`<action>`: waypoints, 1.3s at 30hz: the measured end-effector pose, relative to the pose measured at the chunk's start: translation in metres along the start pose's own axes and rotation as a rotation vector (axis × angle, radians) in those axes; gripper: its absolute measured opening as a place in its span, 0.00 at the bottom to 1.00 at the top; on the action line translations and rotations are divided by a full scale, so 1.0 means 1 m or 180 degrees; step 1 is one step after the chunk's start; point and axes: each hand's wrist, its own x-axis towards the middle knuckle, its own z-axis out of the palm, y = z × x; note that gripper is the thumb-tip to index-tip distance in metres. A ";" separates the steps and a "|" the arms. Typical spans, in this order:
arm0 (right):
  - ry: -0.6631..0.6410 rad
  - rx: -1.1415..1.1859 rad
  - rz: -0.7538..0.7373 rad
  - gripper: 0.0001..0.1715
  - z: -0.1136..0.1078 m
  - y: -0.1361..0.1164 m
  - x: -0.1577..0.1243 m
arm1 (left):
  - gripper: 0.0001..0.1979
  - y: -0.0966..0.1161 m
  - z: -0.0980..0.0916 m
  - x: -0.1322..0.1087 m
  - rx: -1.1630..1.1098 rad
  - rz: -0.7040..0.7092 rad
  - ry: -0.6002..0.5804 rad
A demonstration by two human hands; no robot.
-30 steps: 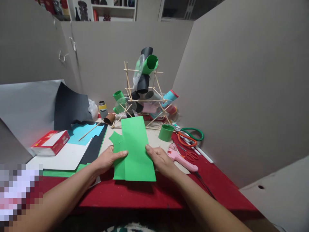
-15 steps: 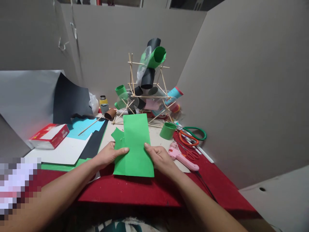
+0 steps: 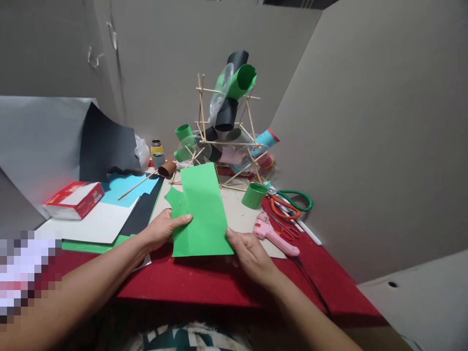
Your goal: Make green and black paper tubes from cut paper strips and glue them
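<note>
No readable text, the small marks on the red-and-white box (image 3: 75, 201) illegible.

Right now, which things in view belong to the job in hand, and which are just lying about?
In the job:
- green sheet, held by left hand and right hand
- probably: loose green tube, same colour; stick-and-tube structure; pink glue gun

Seemingly just lying about:
- red-and-white box
- yellow container
- plastic bag
</note>
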 end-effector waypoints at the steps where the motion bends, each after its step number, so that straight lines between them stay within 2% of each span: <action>1: 0.0076 -0.0046 -0.0053 0.37 0.002 0.001 0.000 | 0.26 0.000 0.000 0.000 -0.0010 0.0004 -0.0014; 5: 0.0591 -0.0453 -0.0297 0.35 0.009 0.005 0.003 | 0.24 -0.003 0.000 0.001 0.0011 0.0021 0.0044; 7: 0.0703 -0.0600 -0.0361 0.35 0.010 0.005 0.003 | 0.23 -0.003 -0.001 0.002 0.0013 0.0058 0.0114; 13: 0.0401 0.0226 0.0291 0.40 -0.007 -0.011 0.008 | 0.21 -0.003 0.000 0.001 0.0006 0.0011 0.0031; 17: 0.0358 0.0140 0.0110 0.41 -0.013 -0.017 0.023 | 0.21 -0.005 0.003 -0.002 0.0084 0.0026 -0.0153; 24: 0.0225 0.0303 0.0031 0.34 -0.004 -0.018 0.039 | 0.25 -0.008 0.006 -0.004 0.0145 0.0029 -0.0347; 29: 0.0591 -0.0079 0.0004 0.34 -0.003 -0.012 0.043 | 0.25 -0.008 0.006 -0.004 0.0222 0.0023 -0.0299; 32: 0.0649 -0.0115 0.0025 0.34 -0.002 -0.007 0.045 | 0.25 -0.008 0.006 -0.004 0.0380 0.0027 -0.0255; 35: 0.0579 -0.0068 0.0058 0.34 -0.003 -0.007 0.045 | 0.25 -0.008 0.006 -0.004 0.0461 0.0039 -0.0207; 39: 0.0248 0.0137 0.0082 0.36 -0.006 -0.013 0.039 | 0.25 -0.007 0.007 -0.003 0.0283 0.0025 -0.0153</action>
